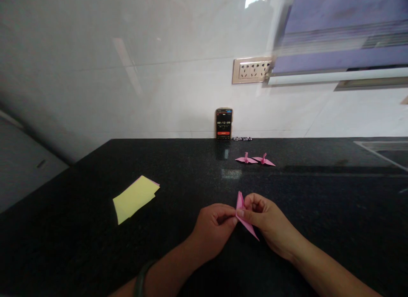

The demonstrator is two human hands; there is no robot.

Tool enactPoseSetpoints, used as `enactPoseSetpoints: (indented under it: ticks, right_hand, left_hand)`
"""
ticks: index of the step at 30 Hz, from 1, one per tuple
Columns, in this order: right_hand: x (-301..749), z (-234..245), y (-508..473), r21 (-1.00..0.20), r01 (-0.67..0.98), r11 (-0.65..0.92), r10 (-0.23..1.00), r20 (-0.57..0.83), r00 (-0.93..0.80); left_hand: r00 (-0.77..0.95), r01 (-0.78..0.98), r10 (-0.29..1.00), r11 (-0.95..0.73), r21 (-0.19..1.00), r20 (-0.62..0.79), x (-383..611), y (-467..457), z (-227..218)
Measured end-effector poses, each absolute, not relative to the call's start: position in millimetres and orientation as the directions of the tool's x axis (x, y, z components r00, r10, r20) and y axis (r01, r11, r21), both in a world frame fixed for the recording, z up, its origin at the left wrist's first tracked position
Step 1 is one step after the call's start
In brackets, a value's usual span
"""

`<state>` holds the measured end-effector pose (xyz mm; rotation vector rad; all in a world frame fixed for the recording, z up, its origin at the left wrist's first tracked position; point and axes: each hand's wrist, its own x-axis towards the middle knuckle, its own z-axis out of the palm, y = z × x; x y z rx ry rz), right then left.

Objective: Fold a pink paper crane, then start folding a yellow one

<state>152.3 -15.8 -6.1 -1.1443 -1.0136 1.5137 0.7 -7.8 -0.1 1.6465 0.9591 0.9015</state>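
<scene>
1. Centre stage, the folded pink paper (249,230) is up between both hands, one pointed end at twelve o'clock, the other at about five.
2. In from nine o'clock, the left hand (213,225) has thumb and forefinger closed in a narrow pinch on the paper's edge; a dark band (140,280) circles that wrist.
3. Over at three o'clock, the right hand (273,222) grips it too, thumb pressed across the near face, fingers curled behind.
4. Look up from the paper towards one o'clock: two pink paper cranes (246,160) sit wing to wing on the black worktop (178,169); whether they touch, I can't tell.
5. Near eleven o'clock, a phone (224,124) leans against the wall, showing 00:12:09.
6. And between nine and ten, yellow sheets (135,200) lie well apart from the hands.
</scene>
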Motion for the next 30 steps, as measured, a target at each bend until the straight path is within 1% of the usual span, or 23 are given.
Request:
enactPoseSetpoints:
  ticks: [3,6,12,17,19,24,26,27,30]
  right_hand:
    - [152.9,-6.3,-15.5,-0.972,-0.16,-0.174,0.984,-0.165,-0.07]
    - [153.1,-5.7,-15.3,-0.978,-0.126,-0.165,0.986,-0.159,-0.058]
    - [151.9,-3.8,-16.1,-0.983,0.008,-0.182,0.981,-0.182,-0.072]
    - [151.6,-3.0,-18.2,-0.981,0.073,-0.182,0.976,-0.189,-0.109]
    - [152.0,-1.2,-18.5,-0.981,0.125,-0.149,0.98,-0.164,-0.115]
    - [153.1,5.7,-19.1,-0.963,0.269,0.028,0.986,-0.017,-0.163]
    - [152.6,6.5,-19.4,-0.966,0.256,0.04,0.986,-0.003,-0.167]
    - [152.2,6.1,-19.5,-0.976,0.215,0.02,0.988,-0.014,-0.153]
    - [150.7,3.5,-19.3,-0.995,0.019,-0.094,0.994,-0.095,-0.063]
  left_hand:
    - [0.428,0.081,0.903,-0.086,0.993,0.044,1.4,-7.0,1.4]
    - [0.407,0.03,0.913,0.022,0.999,-0.032,2.3,-6.2,0.8]
    - [0.396,0.013,0.904,0.17,0.985,-0.162,4.3,-6.4,1.0]
    - [0.362,-0.004,0.902,0.254,0.967,-0.236,4.9,-6.4,0.6]
    - [0.346,-0.014,0.906,0.263,0.965,-0.242,4.6,-5.9,-1.3]
    - [0.33,-0.022,0.915,0.253,0.967,-0.232,3.7,-5.2,-5.1]
    - [0.335,-0.039,0.915,0.25,0.967,-0.224,3.2,-5.1,-4.9]
    - [0.337,-0.05,0.915,0.252,0.966,-0.221,2.8,-4.9,-4.6]
    - [0.332,-0.077,0.921,0.241,0.968,-0.203,1.1,-3.5,-3.2]
